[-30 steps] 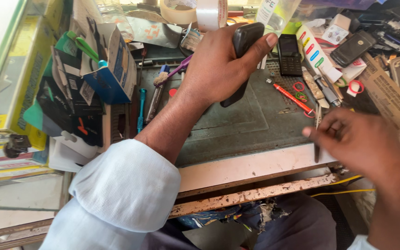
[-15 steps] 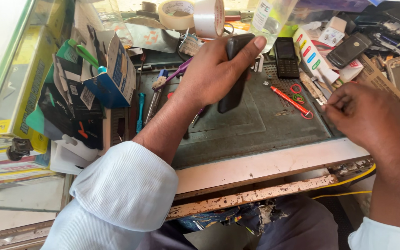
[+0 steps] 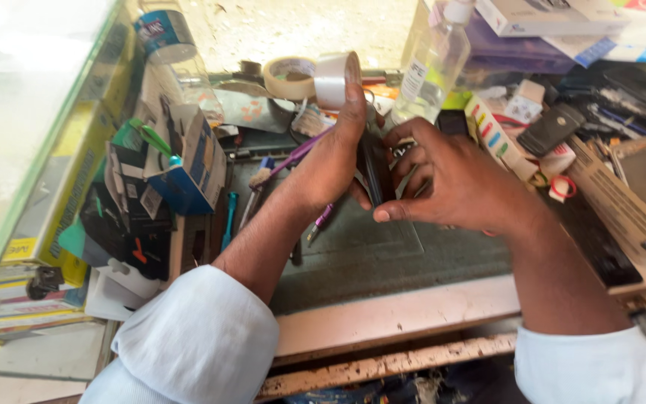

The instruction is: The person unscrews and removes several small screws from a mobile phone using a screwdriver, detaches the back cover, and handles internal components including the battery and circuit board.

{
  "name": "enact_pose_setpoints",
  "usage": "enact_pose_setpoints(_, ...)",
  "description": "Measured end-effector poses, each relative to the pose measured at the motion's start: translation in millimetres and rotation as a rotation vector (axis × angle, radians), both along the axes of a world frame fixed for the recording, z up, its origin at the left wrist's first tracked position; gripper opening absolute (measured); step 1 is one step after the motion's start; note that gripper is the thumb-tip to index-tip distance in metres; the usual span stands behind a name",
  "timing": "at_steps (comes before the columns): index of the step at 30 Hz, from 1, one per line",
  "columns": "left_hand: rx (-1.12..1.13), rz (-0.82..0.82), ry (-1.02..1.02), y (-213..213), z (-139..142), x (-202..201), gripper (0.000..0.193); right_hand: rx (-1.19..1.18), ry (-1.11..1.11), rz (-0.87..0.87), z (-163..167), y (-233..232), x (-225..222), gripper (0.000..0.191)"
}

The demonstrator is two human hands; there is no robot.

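My left hand (image 3: 329,161) grips a dark mobile phone (image 3: 374,173) held on edge above the grey work mat (image 3: 383,254). My right hand (image 3: 450,179) has joined it from the right, with fingers curled over the phone's upper part and the thumb under its lower edge. Both hands touch the phone, and most of it is hidden between them. White shirt sleeves cover both forearms near the bench edge.
Two tape rolls (image 3: 309,75) and a clear plastic bottle (image 3: 431,60) stand behind the hands. A blue box and card packets (image 3: 181,176) crowd the left beside a glass case (image 3: 31,150). Screwdrivers and a brush (image 3: 263,187) lie on the mat; phones and boxes (image 3: 562,127) are at right.
My right hand has moved from the bench's right side up to the phone and taken hold of it. The left hand has turned the phone on edge.
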State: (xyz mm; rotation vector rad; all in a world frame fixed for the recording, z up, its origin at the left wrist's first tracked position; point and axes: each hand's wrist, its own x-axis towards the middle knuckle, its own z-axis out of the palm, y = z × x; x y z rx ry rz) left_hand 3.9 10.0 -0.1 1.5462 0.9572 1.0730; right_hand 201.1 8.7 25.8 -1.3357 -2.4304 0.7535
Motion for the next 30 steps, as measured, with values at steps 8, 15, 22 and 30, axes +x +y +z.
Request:
enact_pose_setpoints(8,0.005,-0.091,0.082,4,-8,-5,0.113,-0.123,0.524,0.192,-35,23,35,0.083)
enact_pose_setpoints(15,0.046,-0.161,0.045,5,-6,-16,0.112,-0.147,0.417,0.262,-34,25,44,0.078)
enact_pose_setpoints(22,-0.011,-0.065,0.217,-1,1,-11,0.102,-0.026,0.37,0.32,-40,25,38,0.062)
enact_pose_setpoints(30,0.299,0.049,0.368,-10,-2,-4,0.089,0.041,0.285,0.293,-41,20,30,0.022)
